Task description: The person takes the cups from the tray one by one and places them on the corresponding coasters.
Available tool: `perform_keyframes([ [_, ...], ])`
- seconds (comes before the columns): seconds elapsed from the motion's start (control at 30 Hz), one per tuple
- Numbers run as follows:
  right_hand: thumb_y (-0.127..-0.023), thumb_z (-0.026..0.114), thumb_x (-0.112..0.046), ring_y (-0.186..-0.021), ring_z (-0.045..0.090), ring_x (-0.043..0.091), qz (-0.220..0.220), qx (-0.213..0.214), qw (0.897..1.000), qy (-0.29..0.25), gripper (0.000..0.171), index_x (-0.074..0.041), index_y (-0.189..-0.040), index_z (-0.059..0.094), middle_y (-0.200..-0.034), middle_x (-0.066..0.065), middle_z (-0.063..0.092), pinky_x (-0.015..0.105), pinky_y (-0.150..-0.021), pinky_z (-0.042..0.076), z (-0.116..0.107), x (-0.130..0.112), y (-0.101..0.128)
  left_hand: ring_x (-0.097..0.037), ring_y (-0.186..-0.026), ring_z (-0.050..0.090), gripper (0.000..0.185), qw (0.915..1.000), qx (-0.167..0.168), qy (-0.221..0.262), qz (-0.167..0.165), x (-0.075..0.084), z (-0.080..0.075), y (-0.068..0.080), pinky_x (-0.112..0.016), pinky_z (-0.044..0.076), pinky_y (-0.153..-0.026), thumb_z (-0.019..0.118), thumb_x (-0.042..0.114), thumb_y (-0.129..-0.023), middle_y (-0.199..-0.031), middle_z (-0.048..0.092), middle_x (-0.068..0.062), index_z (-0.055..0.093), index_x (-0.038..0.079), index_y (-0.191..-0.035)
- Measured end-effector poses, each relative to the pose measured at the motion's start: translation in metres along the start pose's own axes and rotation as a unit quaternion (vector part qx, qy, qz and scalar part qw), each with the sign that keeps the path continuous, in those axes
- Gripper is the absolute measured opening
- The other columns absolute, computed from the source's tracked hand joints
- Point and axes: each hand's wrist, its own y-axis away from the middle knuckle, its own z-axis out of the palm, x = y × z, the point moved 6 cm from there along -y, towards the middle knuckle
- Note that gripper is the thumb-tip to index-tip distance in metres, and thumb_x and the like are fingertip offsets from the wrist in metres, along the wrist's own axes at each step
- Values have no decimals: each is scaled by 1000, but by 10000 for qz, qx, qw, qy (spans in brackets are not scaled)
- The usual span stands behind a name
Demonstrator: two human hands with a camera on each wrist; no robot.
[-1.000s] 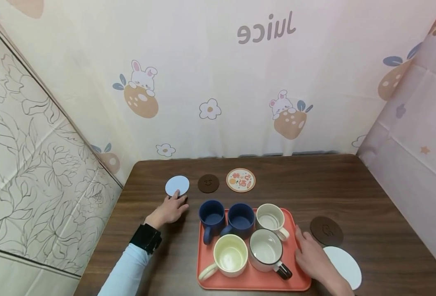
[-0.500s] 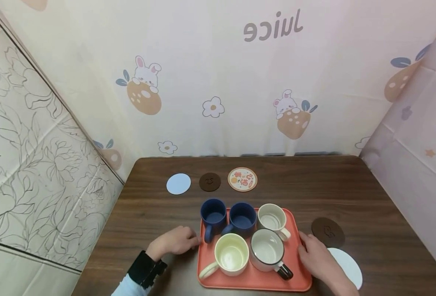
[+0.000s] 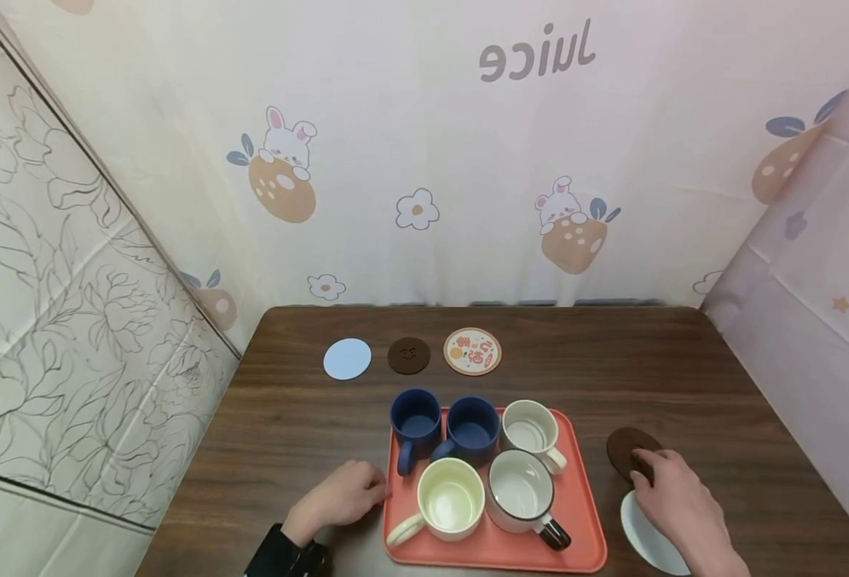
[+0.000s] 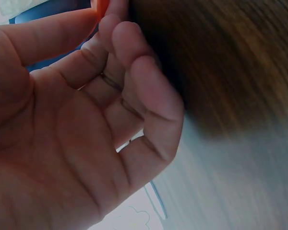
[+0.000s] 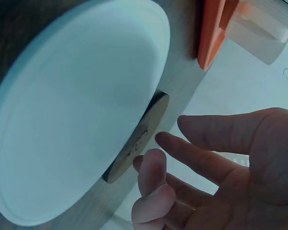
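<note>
A red tray (image 3: 496,553) holds several mugs: two navy ones (image 3: 415,425), a cream one (image 3: 530,429), a pale yellow one (image 3: 451,498) and a white one (image 3: 520,489) with a black handle. At the tray's left edge, my left hand (image 3: 345,495) pinches the orange-red rim (image 4: 102,6) between thumb and fingers. My right hand (image 3: 680,501) is off to the tray's right, fingers loosely bent at a dark brown round coaster (image 3: 625,450). In the right wrist view nothing sits between those fingers. A white round coaster (image 5: 81,110) lies partly under that hand.
Along the back of the dark wooden table (image 3: 590,361) lie a pale blue-white coaster (image 3: 348,358), a brown coaster with a smiling face (image 3: 408,356) and a patterned coaster (image 3: 472,351). A printed curtain (image 3: 424,160) hangs right behind the table.
My left hand has come from the back-left coaster to the tray's left rim. My right hand has left the tray's right edge for the brown coaster; the white coaster has shifted slightly left.
</note>
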Motion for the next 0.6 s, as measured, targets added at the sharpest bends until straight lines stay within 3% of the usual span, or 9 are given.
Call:
perform_keyframes([
  [0.1, -105, 57, -21, -114, 54, 66, 39, -156, 9998, 88, 48, 9, -141, 57, -142, 41, 44, 67, -75, 51, 4, 3, -1, -13, -56, 53, 26, 9999, -60, 47, -96, -19, 8, -8, -27, 39, -55, 67, 32, -105, -63, 56, 5, 76, 22, -82],
  [0.23, -104, 54, -18, -115, 52, 67, -81, -140, 9997, 171, 44, 10, -138, 59, -141, 41, 46, 70, -78, 49, 7, 1, -1, -13, -56, 52, 29, 9999, -88, 55, -60, -31, 14, -15, -27, 39, -55, 66, 35, -105, -63, 56, 4, 74, 24, -79],
  [0.6, -98, 49, -7, -119, 52, 65, -391, -94, 9989, 248, 46, 13, -139, 57, -142, 43, 41, 68, -80, 51, 14, -10, -9, -15, -54, 51, 29, 9995, 7, 227, -213, -6, 5, -1, -28, 37, -54, 66, 26, -104, -62, 55, 3, 72, 20, -76],
])
